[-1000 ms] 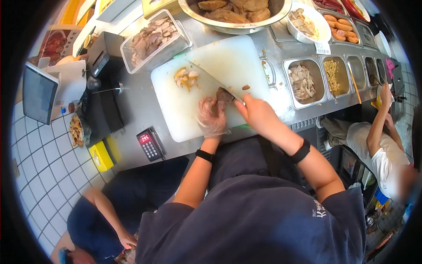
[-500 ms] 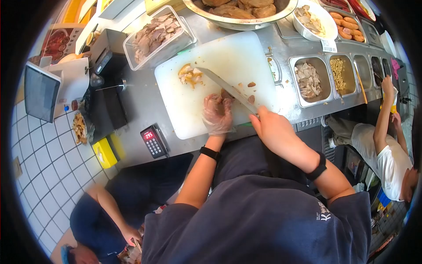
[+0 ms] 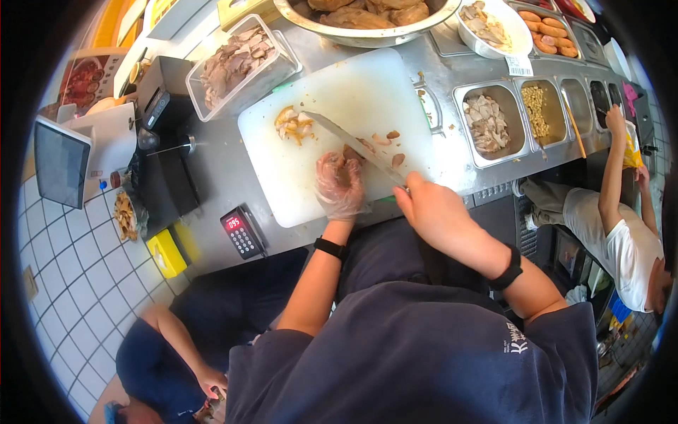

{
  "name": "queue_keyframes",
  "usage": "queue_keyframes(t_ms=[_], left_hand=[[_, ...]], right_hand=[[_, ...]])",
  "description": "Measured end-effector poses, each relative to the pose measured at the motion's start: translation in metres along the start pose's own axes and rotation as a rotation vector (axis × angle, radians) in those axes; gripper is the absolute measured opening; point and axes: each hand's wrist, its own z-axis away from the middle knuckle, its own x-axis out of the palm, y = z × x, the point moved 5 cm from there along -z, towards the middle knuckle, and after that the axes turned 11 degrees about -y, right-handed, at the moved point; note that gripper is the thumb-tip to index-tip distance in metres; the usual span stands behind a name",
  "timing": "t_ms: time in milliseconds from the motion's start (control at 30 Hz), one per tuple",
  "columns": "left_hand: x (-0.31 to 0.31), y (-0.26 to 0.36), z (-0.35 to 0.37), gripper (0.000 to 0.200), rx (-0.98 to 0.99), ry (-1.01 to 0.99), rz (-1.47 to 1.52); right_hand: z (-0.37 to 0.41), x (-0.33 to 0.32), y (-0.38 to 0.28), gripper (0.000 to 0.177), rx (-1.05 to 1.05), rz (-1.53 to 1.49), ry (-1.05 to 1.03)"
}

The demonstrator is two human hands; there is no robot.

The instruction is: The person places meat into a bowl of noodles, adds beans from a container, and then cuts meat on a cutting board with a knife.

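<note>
A white cutting board (image 3: 371, 81) lies in front of me on the steel counter. My right hand (image 3: 432, 212), bare, is closed around the handle of a long kitchen knife (image 3: 353, 141), whose blade slants up and left across the board. My left hand (image 3: 339, 185) wears a clear plastic glove, its fingers curled on a brown piece of meat (image 3: 350, 152) beside the blade; the fingers hide part of that piece. Small meat slices (image 3: 385, 138) lie right of the blade. Near the knife tip sits a pile of chopped yellowish meat (image 3: 293, 126).
A plastic tub of sliced meat (image 3: 236, 63) and a steel bowl of large meat pieces (image 3: 367, 32) stand behind the board. Steel pans (image 3: 487, 124) line the right. A digital scale display (image 3: 241, 233) sits front left. One person (image 3: 621, 233) works at right, another (image 3: 169, 346) at lower left.
The whole view has shifted slightly. A pale slice now shows right of the blade, next to the brown bits. Both hands keep nearly the same places on the board.
</note>
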Motion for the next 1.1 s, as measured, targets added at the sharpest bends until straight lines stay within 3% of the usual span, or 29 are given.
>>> queue_keyframes(t_ms=[233, 533, 700, 867, 1100], left_hand=[[0.001, 0.0, 0.001, 0.017, -0.001, 0.015, -0.045], [-0.002, 0.006, -0.001, 0.017, 0.011, -0.004, -0.02], [-0.002, 0.004, 0.0, 0.017, 0.032, 0.0, -0.054], [-0.001, 0.005, 0.0, 0.017, 0.05, 0.015, -0.091], [-0.002, 0.009, -0.002, 0.018, 0.039, 0.007, -0.052]], right_hand=[[-0.053, 0.008, 0.005, 0.03, -0.205, -0.078, 0.224], [-0.003, -0.015, 0.004, 0.034, -0.08, -0.074, 0.025], [-0.041, 0.012, -0.001, 0.033, -0.095, -0.089, 0.077], [-0.068, -0.006, 0.014, 0.035, -0.217, -0.249, 0.148], [0.002, -0.02, 0.004, 0.035, -0.145, -0.111, 0.075]])
